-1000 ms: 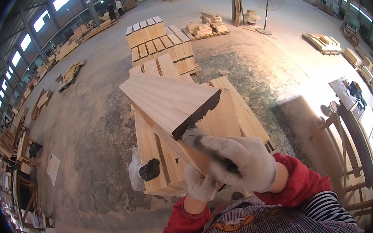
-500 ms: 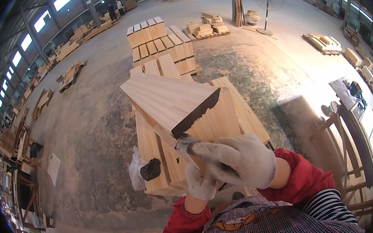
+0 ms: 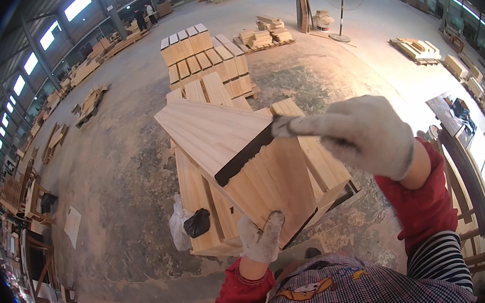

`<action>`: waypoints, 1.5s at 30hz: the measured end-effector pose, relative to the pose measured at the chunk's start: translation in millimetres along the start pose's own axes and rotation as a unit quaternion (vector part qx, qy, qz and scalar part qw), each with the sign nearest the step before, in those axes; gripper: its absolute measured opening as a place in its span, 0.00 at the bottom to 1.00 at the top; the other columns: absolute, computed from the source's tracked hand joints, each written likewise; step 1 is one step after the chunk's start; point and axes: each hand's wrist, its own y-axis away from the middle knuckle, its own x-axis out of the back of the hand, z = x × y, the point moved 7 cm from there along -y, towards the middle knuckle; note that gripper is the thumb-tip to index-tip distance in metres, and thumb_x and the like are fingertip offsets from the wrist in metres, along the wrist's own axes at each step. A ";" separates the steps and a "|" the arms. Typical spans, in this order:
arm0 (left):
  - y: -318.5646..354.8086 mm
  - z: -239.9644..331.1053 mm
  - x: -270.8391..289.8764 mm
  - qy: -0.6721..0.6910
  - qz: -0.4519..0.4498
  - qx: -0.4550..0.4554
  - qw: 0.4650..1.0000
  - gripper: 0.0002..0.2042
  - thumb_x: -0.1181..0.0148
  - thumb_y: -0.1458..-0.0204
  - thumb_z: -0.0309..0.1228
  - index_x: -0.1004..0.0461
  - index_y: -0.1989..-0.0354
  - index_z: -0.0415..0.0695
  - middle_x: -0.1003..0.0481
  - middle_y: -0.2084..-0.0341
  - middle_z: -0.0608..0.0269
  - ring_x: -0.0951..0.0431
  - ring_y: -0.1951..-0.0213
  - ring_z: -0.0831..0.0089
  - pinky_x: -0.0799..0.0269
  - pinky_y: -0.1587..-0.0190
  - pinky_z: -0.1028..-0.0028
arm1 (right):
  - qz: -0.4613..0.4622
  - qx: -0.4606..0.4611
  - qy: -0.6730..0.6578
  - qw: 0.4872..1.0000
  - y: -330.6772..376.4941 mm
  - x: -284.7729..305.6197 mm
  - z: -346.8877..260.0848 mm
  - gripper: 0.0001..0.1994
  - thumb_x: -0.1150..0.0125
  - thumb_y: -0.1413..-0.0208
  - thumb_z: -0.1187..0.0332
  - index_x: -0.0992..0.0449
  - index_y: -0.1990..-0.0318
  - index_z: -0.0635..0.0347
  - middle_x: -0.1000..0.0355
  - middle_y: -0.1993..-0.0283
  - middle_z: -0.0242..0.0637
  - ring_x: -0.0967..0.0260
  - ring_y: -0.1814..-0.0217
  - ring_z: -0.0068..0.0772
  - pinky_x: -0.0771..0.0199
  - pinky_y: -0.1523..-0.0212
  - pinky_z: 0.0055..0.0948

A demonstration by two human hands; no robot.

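Observation:
A pale wooden box point(image 3: 214, 131) lies tilted across stacked wooden pieces, a dark, rough-edged band point(image 3: 247, 155) running along the edge between its top and near face. My left hand point(image 3: 261, 239), in a white glove, grips the box's near edge, thumb on the near face. My right hand point(image 3: 368, 135), gloved too, is at the band's right end. Its forefinger is stretched toward the box's corner, the tip smeared dark, while the other fingers curl under. A dark patch shows beneath the curled fingers; what they hold is not clear.
Under the box are long wooden pieces point(image 3: 200, 224), with a black plastic bag point(image 3: 197, 222) at their left side. Beyond stand stacked wooden boxes point(image 3: 204, 64) and a pallet of boards point(image 3: 265, 33). A standing fan point(image 3: 340, 20) is far right; a wooden rack point(image 3: 465, 187) stands near right.
My right hand has moved from the band's left end, near my left hand, up and right to its far corner. My left hand remains on the box's near edge.

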 end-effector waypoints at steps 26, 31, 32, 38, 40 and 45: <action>13.1 -17.5 22.2 -0.201 0.041 -0.183 0.962 0.10 0.49 0.51 0.22 0.30 0.60 0.31 0.26 0.70 0.58 0.27 0.72 0.73 0.33 0.70 0.79 | 0.013 -0.109 -0.115 0.987 17.5 -8.1 -12.0 0.23 0.43 0.56 0.76 0.30 0.47 0.55 0.31 0.77 0.37 0.31 0.79 0.36 0.31 0.77 0.31; -1.6 -8.3 4.7 -0.029 -0.008 -0.013 0.999 0.12 0.50 0.51 0.21 0.31 0.58 0.30 0.25 0.68 0.57 0.26 0.71 0.74 0.33 0.68 0.80 | 0.096 -0.100 -0.148 0.979 20.7 -27.1 1.2 0.21 0.46 0.51 0.71 0.29 0.47 0.46 0.32 0.79 0.34 0.34 0.83 0.32 0.34 0.81 0.28; -3.3 -6.6 4.1 -0.057 -0.027 -0.017 0.998 0.12 0.50 0.51 0.21 0.32 0.58 0.30 0.25 0.68 0.57 0.26 0.70 0.74 0.33 0.68 0.80 | 0.095 -0.098 -0.149 0.979 21.2 -26.9 2.8 0.21 0.46 0.51 0.71 0.29 0.47 0.46 0.32 0.79 0.34 0.35 0.82 0.33 0.34 0.81 0.29; 4.0 -9.1 9.3 -0.035 -0.012 -0.028 0.999 0.14 0.49 0.50 0.21 0.34 0.55 0.30 0.26 0.66 0.57 0.26 0.68 0.74 0.32 0.66 0.78 | 0.084 -0.083 -0.118 0.986 17.4 -21.6 -3.6 0.22 0.45 0.53 0.72 0.28 0.47 0.45 0.32 0.79 0.33 0.35 0.82 0.32 0.34 0.81 0.28; 1.5 -1.0 4.4 -0.022 0.020 -0.045 0.999 0.12 0.48 0.50 0.22 0.31 0.58 0.30 0.25 0.70 0.59 0.26 0.72 0.75 0.32 0.70 0.80 | 0.086 -0.081 -0.123 0.985 17.1 -23.7 0.7 0.23 0.44 0.54 0.72 0.29 0.47 0.44 0.32 0.79 0.33 0.35 0.83 0.31 0.34 0.81 0.27; 2.8 -7.1 8.8 0.018 0.045 -0.005 0.999 0.10 0.48 0.50 0.22 0.31 0.60 0.31 0.25 0.71 0.58 0.26 0.73 0.75 0.32 0.71 0.79 | 0.043 -0.077 -0.100 0.991 18.2 -13.2 -3.6 0.25 0.45 0.54 0.72 0.30 0.45 0.42 0.32 0.79 0.32 0.34 0.82 0.29 0.35 0.83 0.25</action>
